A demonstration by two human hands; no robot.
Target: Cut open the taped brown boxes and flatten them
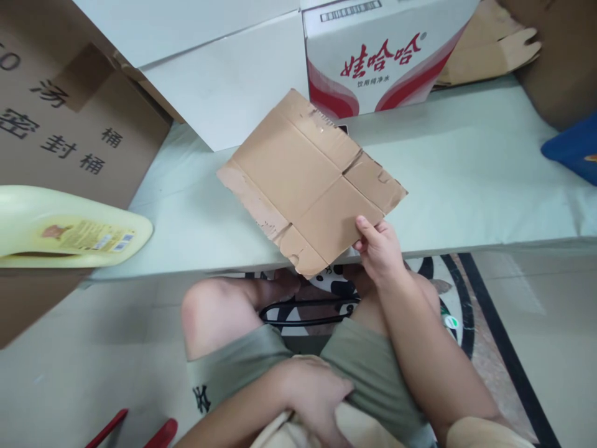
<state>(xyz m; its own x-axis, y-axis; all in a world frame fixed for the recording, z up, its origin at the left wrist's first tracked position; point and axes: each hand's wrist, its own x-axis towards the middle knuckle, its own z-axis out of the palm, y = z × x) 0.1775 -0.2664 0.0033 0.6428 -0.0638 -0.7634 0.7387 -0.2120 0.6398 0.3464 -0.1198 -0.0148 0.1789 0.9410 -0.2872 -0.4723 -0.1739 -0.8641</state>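
Note:
My right hand (380, 249) pinches the near corner of a torn, flat piece of brown cardboard (308, 183) with creases and ragged edges. It holds the piece tilted above the front edge of a pale green table (466, 180). My left hand (314, 395) rests low on my lap, fingers curled on the edge of a beige cloth (359, 429) over my shorts. I sit with bare knees under the table edge.
A white carton with red Chinese lettering (380, 53) and plain white boxes (224, 81) stand at the table's back. A large brown carton (60, 124) and a pale yellow plastic jug (60, 227) are at left. A blue object (571, 146) lies at right. Red handles (135, 429) show on the floor.

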